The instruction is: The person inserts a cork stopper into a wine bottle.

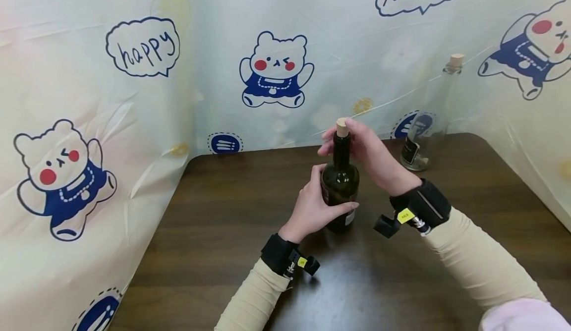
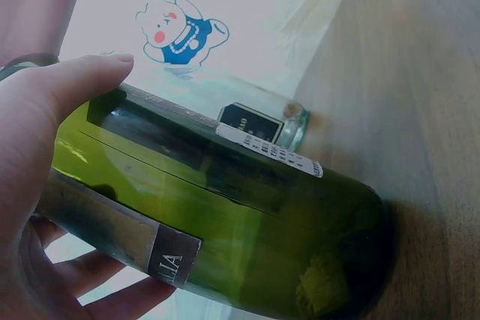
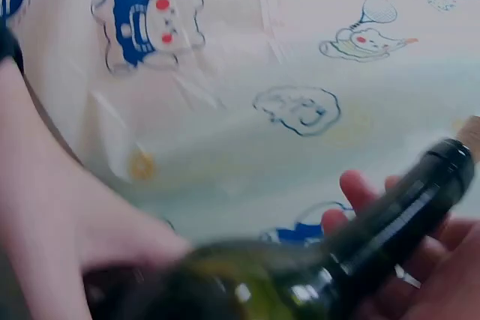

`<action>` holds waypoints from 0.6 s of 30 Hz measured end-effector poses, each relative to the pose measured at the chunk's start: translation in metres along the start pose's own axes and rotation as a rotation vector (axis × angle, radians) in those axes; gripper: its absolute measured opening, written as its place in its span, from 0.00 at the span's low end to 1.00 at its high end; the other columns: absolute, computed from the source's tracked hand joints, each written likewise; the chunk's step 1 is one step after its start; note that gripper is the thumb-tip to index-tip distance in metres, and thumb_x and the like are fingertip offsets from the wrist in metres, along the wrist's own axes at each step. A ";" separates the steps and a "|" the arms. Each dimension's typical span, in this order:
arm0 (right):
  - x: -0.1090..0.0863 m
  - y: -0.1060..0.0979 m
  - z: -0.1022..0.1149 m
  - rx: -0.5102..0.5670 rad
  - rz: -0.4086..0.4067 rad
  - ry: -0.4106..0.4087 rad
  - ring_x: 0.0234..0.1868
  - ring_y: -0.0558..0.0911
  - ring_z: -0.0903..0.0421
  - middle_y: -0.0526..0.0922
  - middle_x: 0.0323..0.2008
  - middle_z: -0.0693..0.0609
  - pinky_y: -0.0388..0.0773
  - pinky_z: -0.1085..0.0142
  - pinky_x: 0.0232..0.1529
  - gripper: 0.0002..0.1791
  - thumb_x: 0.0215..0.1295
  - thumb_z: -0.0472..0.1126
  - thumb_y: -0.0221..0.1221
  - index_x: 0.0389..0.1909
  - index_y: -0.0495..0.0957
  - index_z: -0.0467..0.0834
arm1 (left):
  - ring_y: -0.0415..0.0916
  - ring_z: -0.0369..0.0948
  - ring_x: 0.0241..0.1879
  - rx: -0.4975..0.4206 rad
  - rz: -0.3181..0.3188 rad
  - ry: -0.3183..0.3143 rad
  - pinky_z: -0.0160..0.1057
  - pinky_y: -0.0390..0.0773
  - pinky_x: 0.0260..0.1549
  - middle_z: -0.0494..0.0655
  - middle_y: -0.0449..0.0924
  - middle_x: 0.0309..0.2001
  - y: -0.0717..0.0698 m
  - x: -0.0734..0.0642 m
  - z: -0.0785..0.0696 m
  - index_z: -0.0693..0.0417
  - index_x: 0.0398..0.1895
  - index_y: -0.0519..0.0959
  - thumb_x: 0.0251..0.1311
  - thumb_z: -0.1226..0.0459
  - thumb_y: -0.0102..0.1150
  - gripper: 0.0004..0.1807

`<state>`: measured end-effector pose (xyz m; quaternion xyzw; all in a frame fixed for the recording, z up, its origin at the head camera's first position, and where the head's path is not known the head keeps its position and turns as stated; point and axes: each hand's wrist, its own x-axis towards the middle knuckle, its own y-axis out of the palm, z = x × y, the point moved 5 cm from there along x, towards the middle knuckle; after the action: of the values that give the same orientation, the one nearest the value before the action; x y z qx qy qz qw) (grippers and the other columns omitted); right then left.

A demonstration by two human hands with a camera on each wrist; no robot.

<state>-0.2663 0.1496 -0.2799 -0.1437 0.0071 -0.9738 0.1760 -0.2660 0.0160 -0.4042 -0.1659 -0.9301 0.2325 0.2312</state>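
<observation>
A dark green glass bottle [image 1: 341,177] with a cork [image 1: 342,127] in its mouth stands upright on the wooden table. My left hand [image 1: 317,204] grips the bottle's body, thumb across the near side. Above it, my right hand [image 1: 368,150] is at the neck, a digit right at the cork and other fingers spread loosely behind the neck. The right wrist view shows fingertips [image 3: 352,185] beyond the neck [image 3: 405,219]. Through the green glass in the left wrist view, a pale lump [image 2: 322,286] shows near the bottle's base.
A clear glass bottle [image 1: 430,118] with a cork stands at the back right, beyond the right hand; its dark label [image 2: 251,124] shows in the left wrist view. A printed curtain [image 1: 276,123] hangs along the back and sides of the table [image 1: 214,232].
</observation>
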 end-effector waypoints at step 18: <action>0.015 0.022 -0.003 0.189 -0.065 0.065 0.18 0.63 0.53 0.62 0.14 0.53 0.66 0.63 0.27 0.32 0.76 0.57 0.36 0.14 0.63 0.43 | 0.78 0.36 0.47 0.051 -0.020 0.014 0.42 0.80 0.46 0.42 0.79 0.54 0.000 0.000 0.000 0.41 0.70 0.58 0.48 0.39 0.73 0.50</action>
<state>-0.2728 0.1234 -0.2805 -0.0950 -0.0839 -0.9795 0.1569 -0.2656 0.0157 -0.4038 -0.1521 -0.9238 0.2525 0.2442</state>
